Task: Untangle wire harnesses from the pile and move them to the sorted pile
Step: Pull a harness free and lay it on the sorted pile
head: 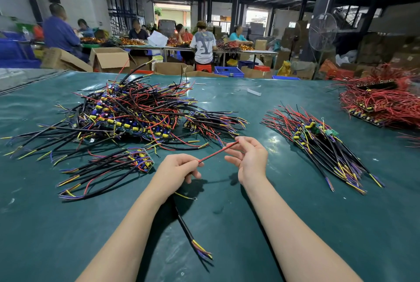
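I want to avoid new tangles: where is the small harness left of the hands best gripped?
Grip the harness probably at its board end, from the right: all wires meet there, it faces the left hand, and loose ends trail leftward.

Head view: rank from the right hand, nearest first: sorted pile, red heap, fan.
1. sorted pile, just right of the right hand, which pinches a red wire.
2. red heap, far right on the table.
3. fan, past the table, in the background.
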Action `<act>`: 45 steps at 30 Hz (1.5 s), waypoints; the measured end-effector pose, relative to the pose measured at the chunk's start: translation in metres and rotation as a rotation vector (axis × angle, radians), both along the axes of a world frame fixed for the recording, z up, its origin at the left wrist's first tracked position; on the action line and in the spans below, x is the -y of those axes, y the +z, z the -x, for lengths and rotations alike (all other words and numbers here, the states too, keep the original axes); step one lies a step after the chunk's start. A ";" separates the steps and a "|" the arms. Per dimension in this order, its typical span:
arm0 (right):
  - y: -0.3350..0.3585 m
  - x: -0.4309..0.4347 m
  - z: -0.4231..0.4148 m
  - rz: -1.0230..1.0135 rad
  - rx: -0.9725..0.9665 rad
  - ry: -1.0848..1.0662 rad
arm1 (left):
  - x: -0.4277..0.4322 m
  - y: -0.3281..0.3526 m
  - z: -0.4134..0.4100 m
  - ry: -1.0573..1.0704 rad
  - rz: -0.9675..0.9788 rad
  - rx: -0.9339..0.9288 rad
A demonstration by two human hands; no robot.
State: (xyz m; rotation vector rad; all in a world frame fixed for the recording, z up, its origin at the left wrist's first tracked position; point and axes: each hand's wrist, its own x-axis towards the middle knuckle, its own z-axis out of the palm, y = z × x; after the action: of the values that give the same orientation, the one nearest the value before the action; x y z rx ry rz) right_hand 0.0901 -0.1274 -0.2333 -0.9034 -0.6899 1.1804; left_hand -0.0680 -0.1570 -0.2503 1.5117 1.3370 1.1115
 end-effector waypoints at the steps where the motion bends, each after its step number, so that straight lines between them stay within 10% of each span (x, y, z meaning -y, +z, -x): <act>1: 0.000 -0.001 -0.002 0.005 -0.004 0.001 | 0.001 0.001 0.001 -0.010 0.011 0.039; 18: -0.007 0.005 0.025 0.166 -0.203 0.379 | 0.003 0.014 0.002 -0.123 0.151 0.639; 22: -0.006 0.005 0.022 0.054 -0.232 0.274 | 0.002 0.011 0.002 -0.166 0.154 0.638; 28: -0.010 0.015 0.031 -0.046 0.274 0.453 | 0.001 0.005 -0.002 -0.065 0.154 0.609; 45: -0.009 0.006 0.029 0.041 0.138 0.153 | 0.001 0.004 -0.007 0.001 0.204 0.480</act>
State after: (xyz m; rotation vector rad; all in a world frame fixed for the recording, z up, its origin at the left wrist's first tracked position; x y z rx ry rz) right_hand 0.0614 -0.1332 -0.2423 -0.9866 -0.8610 1.2799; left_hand -0.0614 -0.1583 -0.2467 1.0134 1.0763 1.2039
